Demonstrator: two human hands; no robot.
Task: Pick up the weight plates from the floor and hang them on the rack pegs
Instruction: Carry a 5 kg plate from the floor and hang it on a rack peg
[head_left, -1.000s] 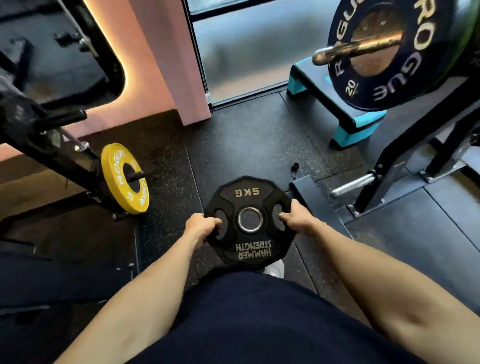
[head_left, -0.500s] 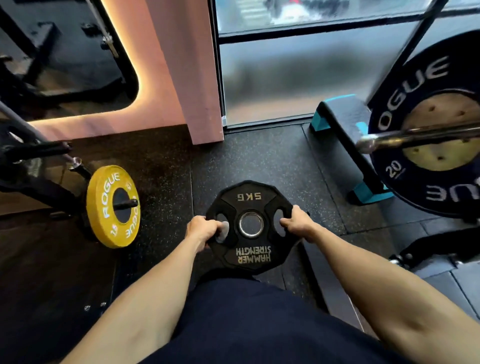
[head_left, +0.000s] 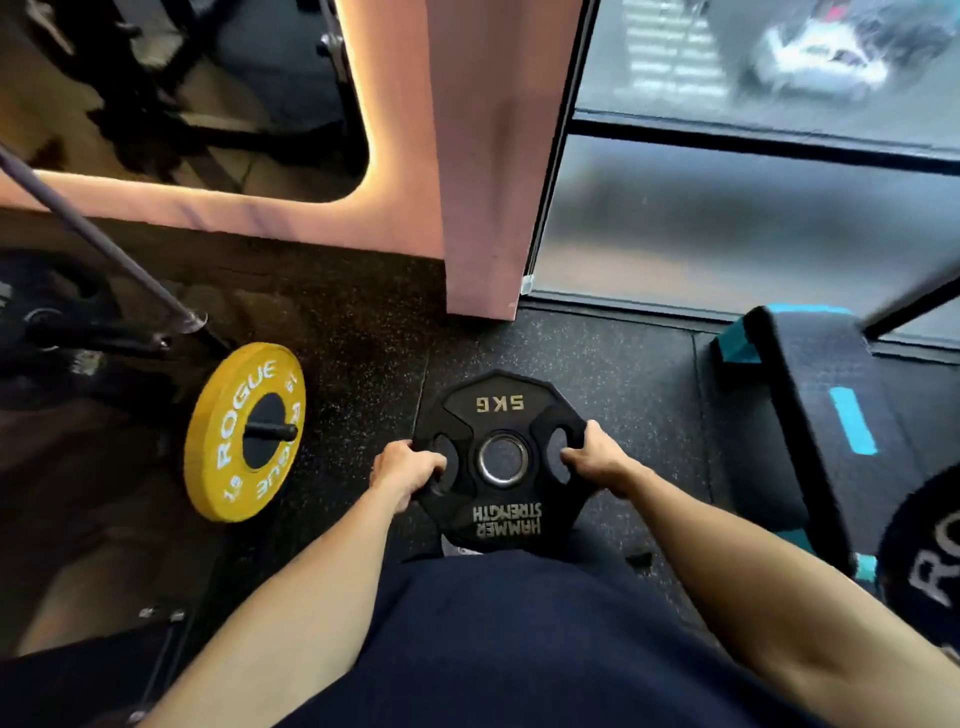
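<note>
**Black 5 kg plate, held in both hands above the gym floor**

Item: black weight plate (head_left: 501, 457), many-sided, marked "5KG" and "HAMMER STRENGTH", the lettering upside down to the wearer. Steel-ringed centre hole; grip slots to either side of it. Held face up in front of the person's torso, clear of the speckled rubber floor (head_left: 623, 374).

Left hand (head_left: 408, 470): fingers curled through the left grip slot, clasping the plate's left edge.

Right hand (head_left: 597, 457): fingers curled into the right grip slot, clasping the right edge. Both forearms reach forward from the bottom of the frame.

Yellow plate (head_left: 244, 431): marked "ROGUE", hanging upright on a short black peg (head_left: 272, 431) of the dark rack (head_left: 78, 332) at left, well apart from the black plate.

Other fixtures: pink pillar (head_left: 488, 182) straight ahead; frosted window (head_left: 753, 218) to its right; black-and-teal step platform (head_left: 810, 415) at right; part of a large dark "ROGUE" plate (head_left: 930, 545) at the right edge; a grey bar (head_left: 93, 239) slanting down toward the rack.
</note>
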